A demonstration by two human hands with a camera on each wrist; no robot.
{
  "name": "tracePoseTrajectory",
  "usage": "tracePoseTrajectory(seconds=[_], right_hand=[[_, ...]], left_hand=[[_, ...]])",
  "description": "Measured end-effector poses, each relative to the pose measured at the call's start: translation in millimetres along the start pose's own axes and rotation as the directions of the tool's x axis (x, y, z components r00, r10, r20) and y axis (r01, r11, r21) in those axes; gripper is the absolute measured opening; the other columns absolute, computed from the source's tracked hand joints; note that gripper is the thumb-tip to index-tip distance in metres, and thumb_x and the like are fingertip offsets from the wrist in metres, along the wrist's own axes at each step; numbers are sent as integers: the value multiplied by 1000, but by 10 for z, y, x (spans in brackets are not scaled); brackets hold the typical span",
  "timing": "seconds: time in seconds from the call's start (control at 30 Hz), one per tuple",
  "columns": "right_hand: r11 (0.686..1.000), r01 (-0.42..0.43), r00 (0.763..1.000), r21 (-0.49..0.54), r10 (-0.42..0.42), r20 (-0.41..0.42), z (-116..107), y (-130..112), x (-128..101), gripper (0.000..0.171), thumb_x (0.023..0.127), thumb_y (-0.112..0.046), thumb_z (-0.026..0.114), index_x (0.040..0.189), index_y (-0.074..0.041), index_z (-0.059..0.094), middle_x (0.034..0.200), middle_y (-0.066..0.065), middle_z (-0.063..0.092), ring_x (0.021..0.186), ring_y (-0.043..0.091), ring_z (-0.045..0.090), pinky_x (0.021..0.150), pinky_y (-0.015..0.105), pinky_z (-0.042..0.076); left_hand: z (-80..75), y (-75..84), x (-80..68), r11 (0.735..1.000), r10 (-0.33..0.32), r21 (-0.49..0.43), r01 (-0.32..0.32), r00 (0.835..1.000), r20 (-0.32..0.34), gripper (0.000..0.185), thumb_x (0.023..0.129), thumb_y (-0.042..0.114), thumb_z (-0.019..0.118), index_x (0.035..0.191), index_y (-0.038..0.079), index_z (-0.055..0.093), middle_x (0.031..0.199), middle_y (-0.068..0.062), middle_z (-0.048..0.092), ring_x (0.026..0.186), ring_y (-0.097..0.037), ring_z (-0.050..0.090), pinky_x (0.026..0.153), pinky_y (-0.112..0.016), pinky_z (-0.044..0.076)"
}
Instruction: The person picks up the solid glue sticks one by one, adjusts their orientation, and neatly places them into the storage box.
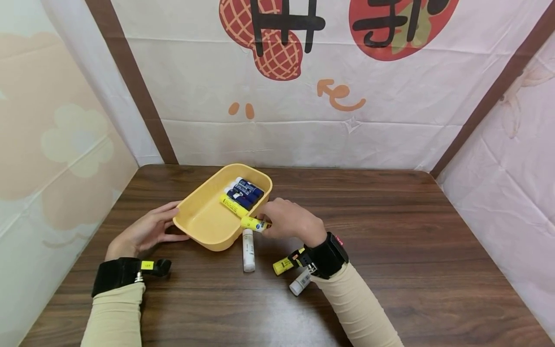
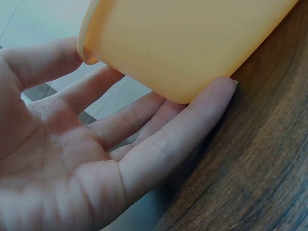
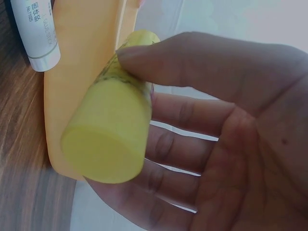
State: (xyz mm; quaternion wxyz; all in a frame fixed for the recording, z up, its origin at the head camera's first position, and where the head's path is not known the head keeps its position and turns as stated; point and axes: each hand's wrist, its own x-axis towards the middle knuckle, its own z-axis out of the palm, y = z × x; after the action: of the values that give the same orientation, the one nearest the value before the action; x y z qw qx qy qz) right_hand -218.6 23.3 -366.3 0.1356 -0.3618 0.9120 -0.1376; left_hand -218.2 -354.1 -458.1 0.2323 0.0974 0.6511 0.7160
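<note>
Yellow tray (image 1: 204,221) w/ glue sticks (image 1: 243,193) at far end, right hand (image 1: 290,222) pinching yellow glue stick (image 1: 255,224) at tray's near-right rim, left hand (image 1: 145,230) fingers straight, touching tray's left side.

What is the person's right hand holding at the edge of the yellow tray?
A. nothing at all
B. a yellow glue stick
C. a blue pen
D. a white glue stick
B. In the right wrist view the right hand pinches a yellow glue stick between thumb and fingers, and the head view shows that stick at the rim of the yellow tray, while a white glue stick lies untouched on the table.
</note>
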Motion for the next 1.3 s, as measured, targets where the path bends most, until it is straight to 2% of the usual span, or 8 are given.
tracePoseTrajectory(seconds=[0.3, 0.5, 0.67, 0.97, 1.17, 1.3], right_hand=[[1000, -7, 1000, 25, 7, -12, -19, -43, 7, 6, 94, -12, 71, 99, -13, 73, 75, -6, 53, 62, 8, 44, 54, 19, 34], [999, -21, 999, 49, 22, -36, -32, -75, 13, 14, 95, -14, 72, 108, -12, 74, 80, -4, 61, 61, 7, 48, 54, 18, 38], [1000, -14, 999, 25, 15, -49, -37, -114, 46, 7, 96, -16, 71, 102, -12, 72, 79, -3, 57, 62, 8, 46, 54, 18, 36], [1000, -1, 999, -18, 0, -47, -67, -221, 170, 21, 97, -20, 71, 116, -10, 73, 94, 0, 65, 75, 12, 56, 61, 19, 45], [999, 47, 997, -26, -49, -53, -104, -288, 256, 17, 95, -19, 74, 108, -9, 73, 86, -1, 59, 76, 11, 51, 63, 19, 39], [997, 80, 996, -10, -80, -37, -128, -327, 314, 18, 94, -16, 72, 109, -7, 74, 85, -1, 60, 73, 9, 50, 62, 17, 39]], left_hand=[[-11, 6, -11, 1000, 6, 16, -6, 1000, 16, 53, 115, 23, 35, 165, 13, 21, 139, 19, 58, 123, -1, 61, 98, -42, 62], [-4, 27, -31, 1000, 4, 20, -4, 1000, -5, 53, 114, 24, 37, 165, 14, 24, 138, 19, 58, 122, -1, 61, 96, -41, 63], [-3, 31, -31, 1000, -2, 15, 2, 1000, -15, 56, 114, 24, 37, 166, 11, 19, 137, 20, 58, 122, 0, 61, 96, -42, 63], [13, 14, -29, 1000, -5, 2, 5, 1000, -6, 51, 114, 24, 37, 163, 13, 27, 137, 16, 60, 123, -1, 61, 97, -44, 62], [16, 25, -32, 999, -26, 20, 27, 999, -47, 55, 114, 27, 39, 164, 12, 24, 136, 16, 58, 121, -1, 61, 96, -45, 63], [15, 21, -42, 999, -34, 22, 35, 998, -60, 56, 114, 26, 40, 164, 11, 23, 136, 15, 57, 120, -2, 61, 97, -45, 63]])
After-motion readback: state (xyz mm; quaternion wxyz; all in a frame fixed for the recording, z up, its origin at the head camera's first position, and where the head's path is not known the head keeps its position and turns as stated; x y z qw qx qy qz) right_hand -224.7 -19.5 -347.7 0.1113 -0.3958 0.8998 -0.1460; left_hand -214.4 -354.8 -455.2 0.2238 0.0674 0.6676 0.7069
